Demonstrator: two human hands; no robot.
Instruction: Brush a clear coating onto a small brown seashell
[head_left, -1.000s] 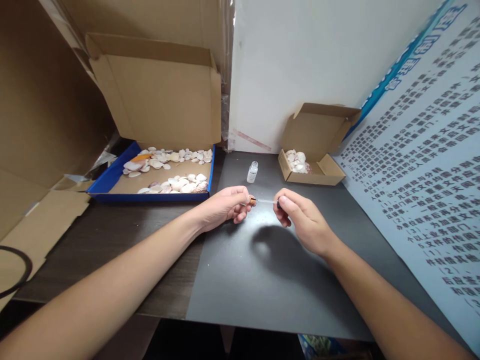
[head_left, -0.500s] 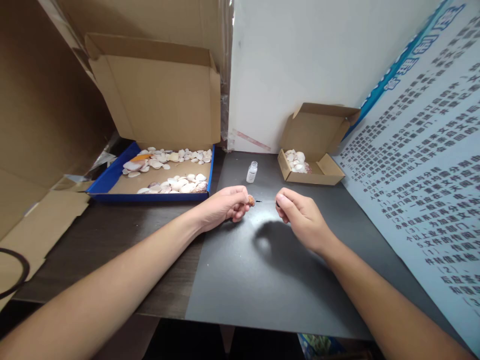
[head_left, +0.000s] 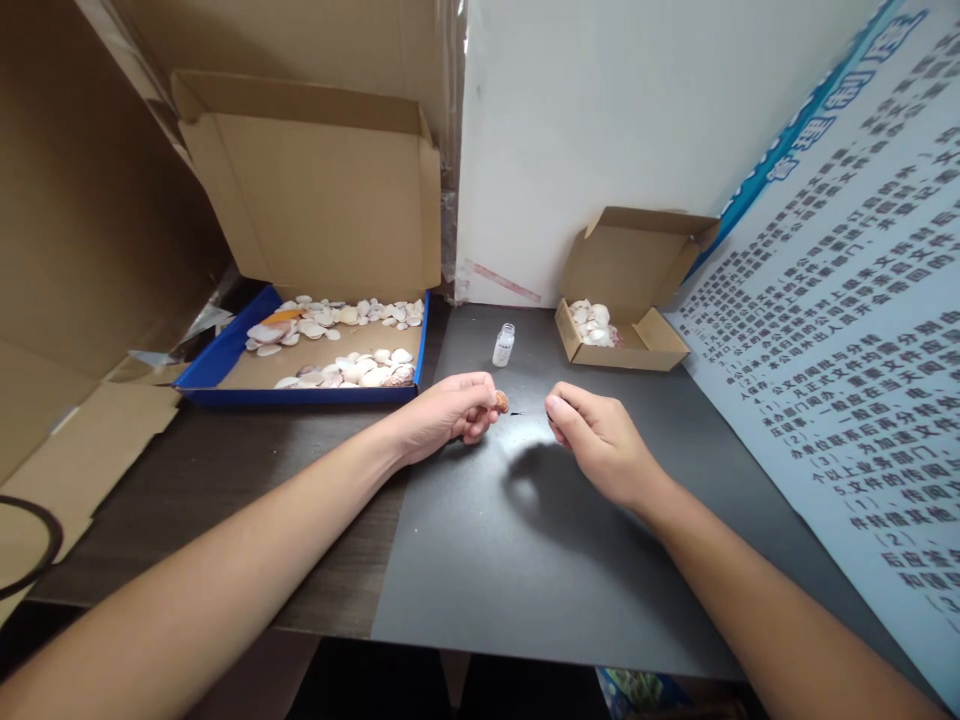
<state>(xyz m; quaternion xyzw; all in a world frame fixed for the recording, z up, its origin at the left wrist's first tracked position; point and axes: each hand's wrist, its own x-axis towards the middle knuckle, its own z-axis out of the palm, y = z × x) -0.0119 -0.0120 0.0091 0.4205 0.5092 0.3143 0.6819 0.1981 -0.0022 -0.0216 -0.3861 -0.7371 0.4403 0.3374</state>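
My left hand is closed in a pinch on a small orange-brown seashell, which juts out past the fingertips. Opposite it, my right hand is closed round the end of a thin brush. The pale stem is barely visible, and its dark tip points left, just short of the shell; whether they touch I cannot tell. The brush's handle is hidden in my fingers. Behind the hands a small clear glass bottle stands upright without a cap, with whitish contents or a label.
On the left, a blue-sided cardboard box with its lid up holds many pale shells. A smaller cardboard box at the back right holds white shells. A grey mat covers part of the dark table. A printed board leans on the right.
My right hand has moved slightly left and down, and the brush tip has dropped a little and come nearer the shell. My left hand stays almost still.
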